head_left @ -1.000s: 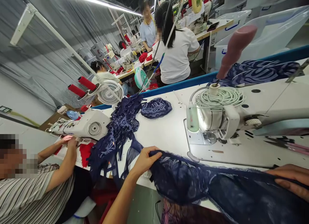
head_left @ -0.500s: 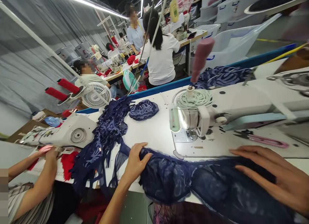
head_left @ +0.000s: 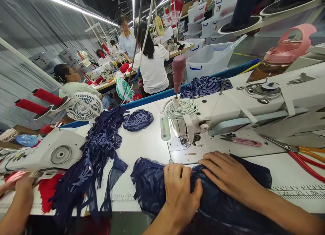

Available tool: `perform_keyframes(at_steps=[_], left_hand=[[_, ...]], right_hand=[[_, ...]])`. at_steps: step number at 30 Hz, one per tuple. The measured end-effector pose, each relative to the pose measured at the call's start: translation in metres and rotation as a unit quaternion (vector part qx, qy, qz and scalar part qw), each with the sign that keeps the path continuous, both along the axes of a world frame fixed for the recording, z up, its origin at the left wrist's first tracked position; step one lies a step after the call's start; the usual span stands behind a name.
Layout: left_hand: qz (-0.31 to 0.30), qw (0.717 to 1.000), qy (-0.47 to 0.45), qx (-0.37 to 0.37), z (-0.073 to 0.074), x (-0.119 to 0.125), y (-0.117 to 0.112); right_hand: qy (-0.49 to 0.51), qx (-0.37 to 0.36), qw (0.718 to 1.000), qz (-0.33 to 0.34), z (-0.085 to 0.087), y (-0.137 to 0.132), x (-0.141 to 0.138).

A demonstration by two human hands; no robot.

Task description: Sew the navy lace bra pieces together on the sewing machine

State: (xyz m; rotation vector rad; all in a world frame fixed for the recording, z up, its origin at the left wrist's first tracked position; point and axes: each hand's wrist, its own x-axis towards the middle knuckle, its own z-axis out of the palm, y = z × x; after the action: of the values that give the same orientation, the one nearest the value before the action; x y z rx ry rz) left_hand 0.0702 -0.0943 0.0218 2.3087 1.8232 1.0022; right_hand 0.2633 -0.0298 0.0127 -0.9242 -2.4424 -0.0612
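A navy lace bra (head_left: 149, 181) lies along the front of the sewing table, its lower part hanging over the edge. My left hand (head_left: 180, 191) is closed on the middle of the bra, fingers bent down into the fabric and thumb toward the right. Just beside it, my right hand (head_left: 225, 174) rests flat over the other cup with fingers stretched out. Behind both hands stands the sewing machine (head_left: 181, 126), its needle area lit. The bra's upper edge lies close to the machine's plate and is partly covered by my fingers.
Navy straps and lace pieces (head_left: 96, 150) are heaped at left, beside a loose cup (head_left: 138, 120). Pink snips (head_left: 246, 142) and red-and-orange-handled scissors (head_left: 304, 157) lie at right. A co-worker's hand (head_left: 24, 186) works red fabric at the neighbouring machine (head_left: 61, 154).
My left hand has moved from the bra's left end to its middle. My right hand has come closer to it, and the bra's right part is drawn in. The view has turned right.
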Motion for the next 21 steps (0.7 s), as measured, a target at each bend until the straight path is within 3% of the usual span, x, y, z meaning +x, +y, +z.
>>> perform_keyframes(at_steps=[8,14,18,21], left_hand=[[0.028,0.996,0.080,0.021,-0.008,-0.003,-0.003],[0.025,0.997,0.069,0.026,-0.011,-0.002,-0.025],[0.018,0.999,-0.011,0.048,-0.002,-0.018,-0.040],[0.061,0.996,-0.028,0.065,0.010,-0.046,-0.036]], right_hand=[[-0.027,0.030,0.999,-0.010,0.009,-0.004,-0.002],[-0.001,0.059,0.998,0.015,0.000,-0.003,0.000],[0.031,0.051,0.997,0.044,-0.011,0.002,0.007],[0.040,0.009,0.998,0.049,-0.008,0.000,0.003]])
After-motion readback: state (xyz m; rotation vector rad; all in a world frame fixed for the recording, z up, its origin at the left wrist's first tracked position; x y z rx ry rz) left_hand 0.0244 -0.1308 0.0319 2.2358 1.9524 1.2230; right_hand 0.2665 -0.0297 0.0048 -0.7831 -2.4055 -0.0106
